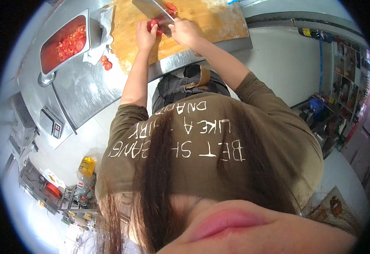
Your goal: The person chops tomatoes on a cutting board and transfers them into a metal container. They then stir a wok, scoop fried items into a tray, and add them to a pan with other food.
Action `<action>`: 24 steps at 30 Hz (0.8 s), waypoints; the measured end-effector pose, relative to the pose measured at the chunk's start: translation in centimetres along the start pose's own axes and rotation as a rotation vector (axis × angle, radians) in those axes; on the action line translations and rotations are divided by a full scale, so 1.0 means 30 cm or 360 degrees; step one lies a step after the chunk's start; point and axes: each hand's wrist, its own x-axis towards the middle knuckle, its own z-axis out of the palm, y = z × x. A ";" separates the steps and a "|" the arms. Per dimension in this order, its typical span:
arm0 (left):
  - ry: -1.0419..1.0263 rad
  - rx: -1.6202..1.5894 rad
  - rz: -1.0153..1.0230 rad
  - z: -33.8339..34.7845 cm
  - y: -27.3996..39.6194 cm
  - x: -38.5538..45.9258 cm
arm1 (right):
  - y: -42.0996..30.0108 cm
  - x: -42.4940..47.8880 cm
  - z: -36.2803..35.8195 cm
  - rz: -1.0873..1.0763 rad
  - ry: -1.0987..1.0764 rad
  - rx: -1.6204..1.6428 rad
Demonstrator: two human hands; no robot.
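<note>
On a wooden cutting board [216,22], my left hand [146,35] grips a piece of red tomato [153,23], thumb and fingers around it. My right hand [185,31] is closed around the handle end of a cleaver [150,9], whose broad blade stands just right of that tomato. Further cut tomato [171,7] lies beyond the blade. Left of the board, a steel pan [88,35] holds diced tomato [69,46] and a larger rounded piece. The cleaver's handle is mostly hidden by my fingers.
Small tomato ends [108,65] lie beside a crumpled white sheet or bag [96,54] on the steel counter [86,90]. A ladle [46,80] rests near the pan, its long handle toward me. A digital scale [51,123] stands further left. A bottle of yellow oil [86,166] is behind at left.
</note>
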 end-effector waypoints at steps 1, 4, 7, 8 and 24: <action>-0.0036 0.0010 0.0010 -0.003 -0.027 -0.005 | -0.017 -0.013 -0.038 0.0003 0.0050 -0.0023; -0.0153 0.0110 -0.0011 -0.041 -0.020 -0.014 | -0.058 -0.032 -0.204 0.0022 0.0205 -0.0034; -0.0302 0.0483 0.0355 -0.088 0.041 -0.009 | -0.044 -0.052 -0.348 0.0012 0.0414 -0.0024; -0.0430 0.0695 0.0529 -0.113 0.092 -0.004 | -0.022 -0.060 -0.376 -0.0016 0.0492 -0.0072; -0.1077 0.1125 0.0823 0.122 0.303 -0.103 | 0.205 -0.050 -0.242 0.0128 0.0591 0.0273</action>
